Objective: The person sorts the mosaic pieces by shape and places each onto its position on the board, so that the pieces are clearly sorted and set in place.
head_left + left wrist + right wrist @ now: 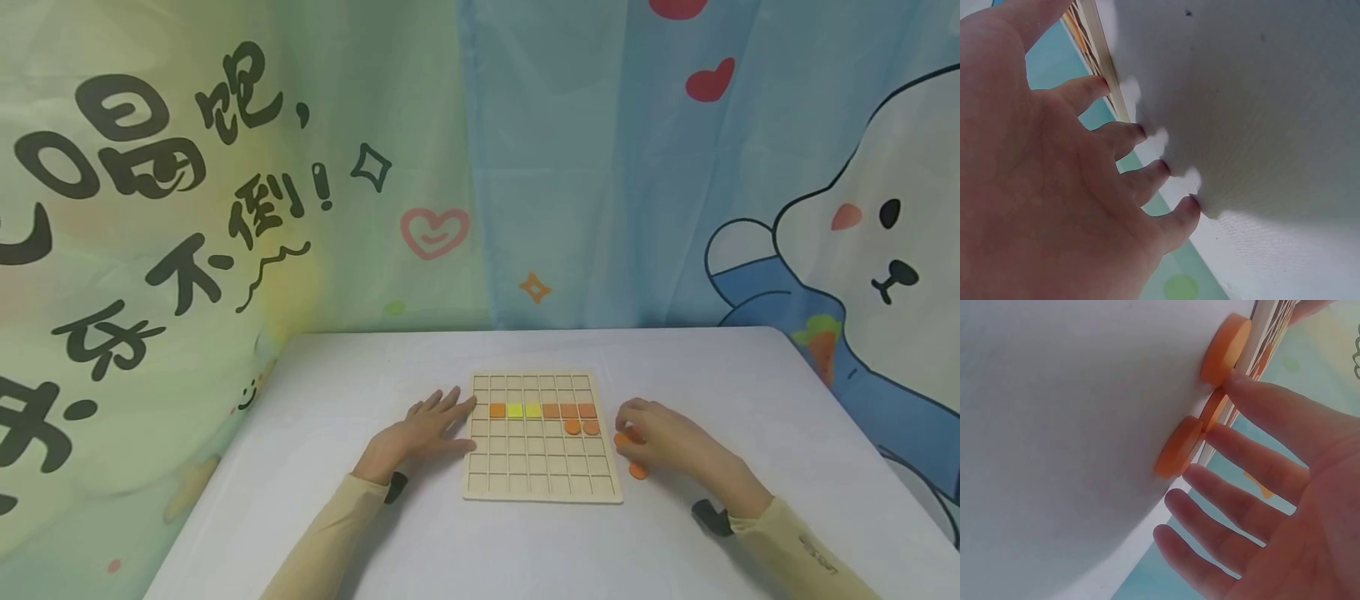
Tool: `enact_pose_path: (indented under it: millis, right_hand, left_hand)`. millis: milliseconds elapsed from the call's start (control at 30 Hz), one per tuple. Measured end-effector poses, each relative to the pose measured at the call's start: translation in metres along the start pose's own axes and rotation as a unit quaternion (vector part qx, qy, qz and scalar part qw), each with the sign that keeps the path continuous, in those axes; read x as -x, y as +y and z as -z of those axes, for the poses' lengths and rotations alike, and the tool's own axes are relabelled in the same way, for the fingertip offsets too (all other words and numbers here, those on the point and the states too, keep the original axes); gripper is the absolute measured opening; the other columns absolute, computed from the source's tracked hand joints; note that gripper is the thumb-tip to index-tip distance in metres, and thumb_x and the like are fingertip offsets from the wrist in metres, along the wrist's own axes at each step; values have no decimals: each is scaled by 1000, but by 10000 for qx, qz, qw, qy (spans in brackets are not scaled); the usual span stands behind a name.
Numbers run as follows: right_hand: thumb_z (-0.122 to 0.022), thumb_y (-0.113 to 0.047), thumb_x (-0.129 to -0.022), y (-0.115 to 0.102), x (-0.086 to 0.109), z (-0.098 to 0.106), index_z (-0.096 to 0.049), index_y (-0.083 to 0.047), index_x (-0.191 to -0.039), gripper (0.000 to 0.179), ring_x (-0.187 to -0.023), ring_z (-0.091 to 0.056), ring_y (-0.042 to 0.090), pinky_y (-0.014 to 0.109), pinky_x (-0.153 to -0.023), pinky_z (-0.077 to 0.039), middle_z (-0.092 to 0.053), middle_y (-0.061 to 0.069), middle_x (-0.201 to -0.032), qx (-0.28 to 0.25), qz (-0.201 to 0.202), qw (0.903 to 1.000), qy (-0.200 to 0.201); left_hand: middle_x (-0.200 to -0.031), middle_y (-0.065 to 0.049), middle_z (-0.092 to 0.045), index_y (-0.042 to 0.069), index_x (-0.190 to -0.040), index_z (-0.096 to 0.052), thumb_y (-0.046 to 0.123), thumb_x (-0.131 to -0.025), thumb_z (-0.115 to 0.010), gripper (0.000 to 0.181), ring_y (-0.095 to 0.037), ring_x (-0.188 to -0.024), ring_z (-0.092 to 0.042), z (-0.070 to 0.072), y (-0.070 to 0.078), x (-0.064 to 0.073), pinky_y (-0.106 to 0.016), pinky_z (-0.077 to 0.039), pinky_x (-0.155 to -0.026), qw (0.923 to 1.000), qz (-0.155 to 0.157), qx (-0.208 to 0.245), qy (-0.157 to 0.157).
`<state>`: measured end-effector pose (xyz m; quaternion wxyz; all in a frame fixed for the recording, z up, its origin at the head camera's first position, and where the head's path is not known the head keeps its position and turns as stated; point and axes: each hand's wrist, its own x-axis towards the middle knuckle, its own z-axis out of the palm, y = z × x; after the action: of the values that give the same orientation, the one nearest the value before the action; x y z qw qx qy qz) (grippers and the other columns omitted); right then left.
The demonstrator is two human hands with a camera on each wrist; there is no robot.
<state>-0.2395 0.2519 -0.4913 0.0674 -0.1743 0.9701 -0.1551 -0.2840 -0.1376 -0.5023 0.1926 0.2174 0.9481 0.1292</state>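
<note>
A pale wooden grid board point(540, 483) lies flat on the white table. My left hand point(431, 429) spreads its fingers beside the board's left edge, fingertip and thumb right at the rim. In the left wrist view, the palm point(1066, 187) shows with fingers apart and nothing in them. Just off the board's right edge is my right hand point(663, 437), pinching an orange disc point(1214, 407) between thumb and index fingertip. Its other three fingers are loosely extended. Two more orange discs lie around it, one by the thumb point(1227, 350) and another near the fingers point(1179, 448).
One board row carries coloured squares: an orange square point(497, 410), two yellow squares point(523, 410) and three darker orange squares point(570, 410). Below its right end sit two orange discs point(582, 427). A printed curtain point(555, 167) hangs behind the table point(375, 367).
</note>
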Motion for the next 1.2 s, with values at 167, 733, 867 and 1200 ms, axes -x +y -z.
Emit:
enact_pose_path:
  millis: [167,733,867,1200]
  right_hand:
    - [-81,-21,-83,0,1,0,-69,-14,-97,20,-80,-53,12,32,-73,-52,-65,-2,-96,57,5,10000,11]
    - [-78,-18,-86,-2,3,1,-69,-13,-95,14,-80,-53,13,32,-72,-53,-64,-2,-93,63,10,10000,-45]
    - [-78,-18,-86,-1,2,2,-69,-12,-96,15,-79,-53,13,32,-72,-53,-64,-1,-93,23,-39,10000,-49]
    - [-75,-19,-88,-3,0,6,-71,-8,-101,17,-80,-55,14,34,-73,-54,-67,2,-97,25,-103,9999,-46]
  left_hand:
    - [-170,-7,-14,30,-161,-24,63,-94,-55,81,-37,-157,-9,1,0,2,-60,-13,-125,10000,-26,55,0]
    - [-170,-7,-14,29,-161,-24,63,-95,-55,81,-37,-157,-10,2,1,4,-59,-13,-125,9999,-78,67,16]
    - [-170,-7,-14,29,-161,-25,63,-94,-55,81,-37,-157,-10,3,2,4,-59,-12,-126,10000,-45,72,26]
    - [-170,-8,-13,29,-161,-24,63,-95,-55,81,-36,-157,-9,2,1,4,-59,-11,-126,9999,-71,98,-1]
